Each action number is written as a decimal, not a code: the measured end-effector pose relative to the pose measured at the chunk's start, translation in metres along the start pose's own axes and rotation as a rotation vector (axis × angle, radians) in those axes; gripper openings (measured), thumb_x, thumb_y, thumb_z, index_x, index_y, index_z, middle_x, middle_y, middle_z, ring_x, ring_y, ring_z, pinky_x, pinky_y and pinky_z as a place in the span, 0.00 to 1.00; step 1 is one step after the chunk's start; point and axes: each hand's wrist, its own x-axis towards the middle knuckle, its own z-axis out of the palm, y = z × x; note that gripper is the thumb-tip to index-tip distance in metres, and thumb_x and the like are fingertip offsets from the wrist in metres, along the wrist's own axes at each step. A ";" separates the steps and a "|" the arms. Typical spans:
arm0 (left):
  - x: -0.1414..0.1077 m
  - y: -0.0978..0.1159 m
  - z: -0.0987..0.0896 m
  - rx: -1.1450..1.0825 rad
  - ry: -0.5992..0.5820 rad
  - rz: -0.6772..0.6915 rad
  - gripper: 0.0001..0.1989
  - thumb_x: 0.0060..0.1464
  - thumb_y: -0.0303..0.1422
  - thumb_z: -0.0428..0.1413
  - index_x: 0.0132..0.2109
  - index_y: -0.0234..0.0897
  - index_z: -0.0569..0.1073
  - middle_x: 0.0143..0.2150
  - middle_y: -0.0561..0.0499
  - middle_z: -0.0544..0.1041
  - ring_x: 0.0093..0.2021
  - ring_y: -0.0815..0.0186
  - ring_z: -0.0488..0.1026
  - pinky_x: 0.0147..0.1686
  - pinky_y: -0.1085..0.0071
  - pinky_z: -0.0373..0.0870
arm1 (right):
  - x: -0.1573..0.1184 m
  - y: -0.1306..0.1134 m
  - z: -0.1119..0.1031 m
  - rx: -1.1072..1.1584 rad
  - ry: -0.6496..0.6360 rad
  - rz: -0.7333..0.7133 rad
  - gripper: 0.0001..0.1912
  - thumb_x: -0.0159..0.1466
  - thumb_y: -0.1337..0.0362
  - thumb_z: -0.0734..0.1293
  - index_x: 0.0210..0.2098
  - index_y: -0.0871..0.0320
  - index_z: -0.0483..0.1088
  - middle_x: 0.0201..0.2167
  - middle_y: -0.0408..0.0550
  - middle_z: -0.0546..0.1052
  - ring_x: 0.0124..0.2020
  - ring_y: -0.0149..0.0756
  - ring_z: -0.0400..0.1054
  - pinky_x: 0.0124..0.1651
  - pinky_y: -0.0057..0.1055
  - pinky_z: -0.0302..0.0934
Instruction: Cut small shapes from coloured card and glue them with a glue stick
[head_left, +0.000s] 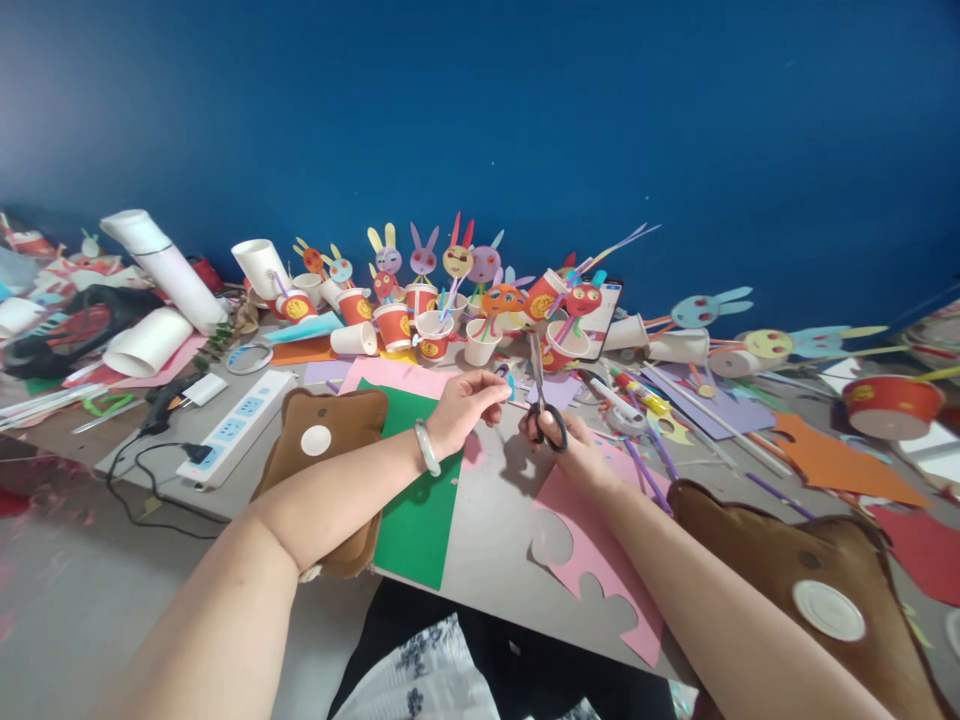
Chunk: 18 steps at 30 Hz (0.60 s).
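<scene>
"Blue first: that's a plain wall (480, 110) behind everything, with the desk (487, 525) running along it?"

"Yes, a grey, crowded desk. I'd guess the wall explains the layout: the taller things gather at the far edge, out of the way of the arms."

"Then why are the brown cushions (349, 430) at the front?"

"One lies below each forearm. Perhaps they're soft rests, but I can't be sure."

"And the paper?"

"A green sheet (420, 520) and a notched pink sheet (592, 530) lie flat, within easy reach. The pink one has rounded bites along its edge, likely from discs cut out of it."

"Those rabbit-eared paper figures (457, 262)?"

"Several stand on thin stems in red-and-white paper cups (394, 328), which probably keep them upright. Behind the cups a smartphone (604, 322) is propped at a slant, presumably so its screen can be seen."

"How is the gripping done?"

"Left hand (469, 410) and right hand (566, 450) are apart, above the desk between the two sheets. The right is wrapped round the handles of black-handled scissors (538, 385), blades pointing away from the body, a sensible direction."

"The left?"

"Thumb and finger pinch what looks like a blue scrap (511, 384), near the blades. Fingertips suit something so small; I can't tell what it is."
</scene>
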 end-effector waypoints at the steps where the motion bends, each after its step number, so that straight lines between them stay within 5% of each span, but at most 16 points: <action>1: 0.000 -0.002 0.001 -0.001 -0.003 -0.022 0.15 0.40 0.38 0.65 0.31 0.33 0.71 0.21 0.58 0.68 0.18 0.76 0.65 0.19 0.78 0.60 | 0.000 0.000 0.002 0.021 0.030 0.014 0.25 0.60 0.41 0.63 0.23 0.57 0.66 0.22 0.43 0.65 0.26 0.34 0.59 0.31 0.32 0.54; 10: -0.003 -0.010 0.003 -0.002 -0.011 -0.085 0.13 0.45 0.37 0.61 0.31 0.33 0.68 0.23 0.55 0.72 0.17 0.76 0.66 0.18 0.78 0.59 | -0.001 -0.007 0.013 0.134 0.090 0.057 0.20 0.59 0.46 0.66 0.23 0.56 0.66 0.21 0.42 0.63 0.25 0.33 0.56 0.30 0.33 0.53; 18: 0.002 -0.003 0.001 -0.022 0.062 0.033 0.13 0.44 0.37 0.62 0.31 0.33 0.68 0.22 0.56 0.71 0.17 0.76 0.65 0.18 0.78 0.60 | -0.001 -0.006 0.010 -0.002 -0.151 -0.041 0.25 0.60 0.40 0.62 0.28 0.57 0.66 0.24 0.44 0.67 0.28 0.34 0.60 0.32 0.33 0.53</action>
